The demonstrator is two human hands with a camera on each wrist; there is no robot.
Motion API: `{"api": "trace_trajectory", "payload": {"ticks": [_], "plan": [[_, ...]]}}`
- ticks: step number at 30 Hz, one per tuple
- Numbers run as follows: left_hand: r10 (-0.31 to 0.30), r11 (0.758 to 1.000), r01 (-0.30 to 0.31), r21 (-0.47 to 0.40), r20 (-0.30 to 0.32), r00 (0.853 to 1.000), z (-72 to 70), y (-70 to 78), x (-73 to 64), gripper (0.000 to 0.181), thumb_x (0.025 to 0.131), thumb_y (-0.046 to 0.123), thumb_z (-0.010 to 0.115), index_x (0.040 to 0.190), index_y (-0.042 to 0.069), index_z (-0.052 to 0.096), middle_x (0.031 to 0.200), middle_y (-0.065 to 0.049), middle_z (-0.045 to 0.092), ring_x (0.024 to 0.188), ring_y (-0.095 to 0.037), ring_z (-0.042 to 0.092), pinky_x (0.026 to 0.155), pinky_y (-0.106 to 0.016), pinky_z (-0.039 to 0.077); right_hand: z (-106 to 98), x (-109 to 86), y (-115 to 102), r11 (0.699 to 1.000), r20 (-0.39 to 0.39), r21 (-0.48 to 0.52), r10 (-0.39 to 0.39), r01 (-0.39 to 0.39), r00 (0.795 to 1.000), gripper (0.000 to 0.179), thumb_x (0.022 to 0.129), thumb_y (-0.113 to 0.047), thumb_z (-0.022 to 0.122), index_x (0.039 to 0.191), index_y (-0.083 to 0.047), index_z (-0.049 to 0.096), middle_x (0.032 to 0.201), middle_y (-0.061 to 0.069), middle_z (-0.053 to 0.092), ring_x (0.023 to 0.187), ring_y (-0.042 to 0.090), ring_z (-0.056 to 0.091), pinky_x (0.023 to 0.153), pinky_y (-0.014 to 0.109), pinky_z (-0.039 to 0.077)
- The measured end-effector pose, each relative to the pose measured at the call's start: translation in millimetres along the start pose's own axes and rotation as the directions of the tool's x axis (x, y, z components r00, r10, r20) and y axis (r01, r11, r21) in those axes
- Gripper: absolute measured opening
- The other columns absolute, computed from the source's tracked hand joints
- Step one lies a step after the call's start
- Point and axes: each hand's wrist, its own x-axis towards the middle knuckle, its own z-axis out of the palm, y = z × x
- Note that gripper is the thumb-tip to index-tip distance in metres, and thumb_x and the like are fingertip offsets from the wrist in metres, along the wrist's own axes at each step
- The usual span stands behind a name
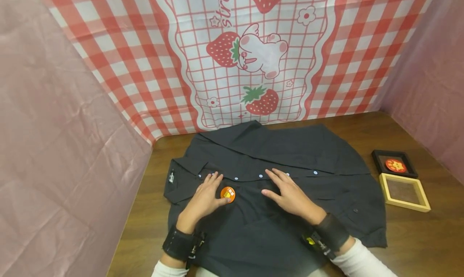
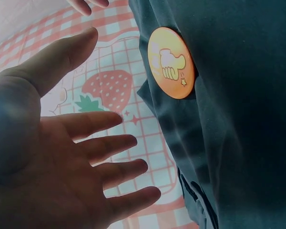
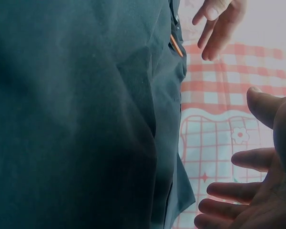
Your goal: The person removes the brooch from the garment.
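A dark grey button-up shirt (image 1: 250, 228) is spread over the table, its collar toward the left and pale buttons running along its front. On its chest sits a round orange badge (image 1: 227, 192), which shows a thumbs-up hand and a star in the left wrist view. My left hand (image 1: 203, 199) hovers over the shirt beside the badge, fingers spread, the thumb overlapping the badge's lower edge in the head view. Over the middle of the shirt, my right hand (image 1: 293, 195) has its fingers extended near the button line. Neither hand holds anything.
To the right of the shirt, a black square frame (image 1: 377, 164) has a red round badge (image 1: 395, 165) with a yellow star in it. A pale wooden frame (image 1: 422, 190) lies just in front. Behind the wooden table (image 1: 139, 220) hangs a red checked strawberry cloth (image 1: 137, 67); pink cloth lines both sides.
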Motion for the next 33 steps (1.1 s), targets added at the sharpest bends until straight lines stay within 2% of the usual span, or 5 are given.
{"api": "trace_trajectory", "payload": {"ticks": [8, 12, 22, 25, 33], "plan": [[-0.004, 1.0, 0.004, -0.021, 0.02, 1.0, 1.6, -2.9, -0.4, 0.076, 0.082, 0.032, 0.077, 0.144, 0.002, 0.045, 0.154, -0.018, 0.038, 0.145, -0.039, 0.031, 0.113, -0.06, 0.03, 5, 2.4, -5, 1.0, 0.018, -0.004, 0.017, -0.017, 1.0, 0.069, 0.092, -0.037, 0.065, 0.148, -0.005, 0.04, 0.146, 0.026, 0.045, 0.134, 0.046, 0.043, 0.105, 0.063, 0.038], [-0.011, 1.0, 0.012, -0.029, 0.037, 0.999, 1.6, -3.8, -1.9, 0.076, 0.083, 0.033, 0.076, 0.145, 0.003, 0.044, 0.154, -0.017, 0.039, 0.144, -0.039, 0.033, 0.111, -0.062, 0.031, 7, 2.9, -8, 1.0, 0.014, -0.006, 0.012, -0.012, 1.0, 0.066, 0.092, -0.036, 0.066, 0.146, -0.005, 0.044, 0.143, 0.024, 0.048, 0.132, 0.045, 0.045, 0.104, 0.061, 0.04], [-0.024, 0.999, 0.026, -0.039, 0.064, 0.998, 0.3, -2.1, -0.6, 0.076, 0.083, 0.033, 0.076, 0.145, 0.002, 0.043, 0.152, -0.018, 0.041, 0.143, -0.039, 0.034, 0.113, -0.058, 0.031, 11, 7.9, -12, 1.0, 0.026, -0.004, -0.017, 0.017, 1.0, 0.061, 0.092, -0.035, 0.065, 0.142, -0.004, 0.048, 0.138, 0.021, 0.053, 0.128, 0.041, 0.05, 0.102, 0.058, 0.043], [-0.046, 0.998, 0.049, -0.035, 0.073, 0.996, -0.1, -1.8, -1.2, 0.076, 0.084, 0.034, 0.076, 0.145, 0.003, 0.043, 0.153, -0.017, 0.041, 0.144, -0.038, 0.034, 0.113, -0.059, 0.031, 13, 9.8, -14, 1.0, 0.044, 0.009, -0.024, 0.023, 0.999, 0.063, 0.092, -0.035, 0.065, 0.143, -0.004, 0.046, 0.14, 0.021, 0.052, 0.128, 0.041, 0.05, 0.102, 0.058, 0.043], [-0.043, 0.998, 0.046, -0.047, 0.06, 0.997, 0.7, -2.5, -1.6, 0.078, 0.083, 0.037, 0.075, 0.145, 0.001, 0.043, 0.153, -0.019, 0.039, 0.144, -0.039, 0.033, 0.114, -0.058, 0.031, 17, 11.9, -22, 0.999, 0.043, 0.045, -0.017, 0.015, 0.999, 0.064, 0.092, -0.032, 0.066, 0.144, -0.002, 0.045, 0.14, 0.021, 0.052, 0.129, 0.041, 0.05, 0.103, 0.057, 0.042]]}}
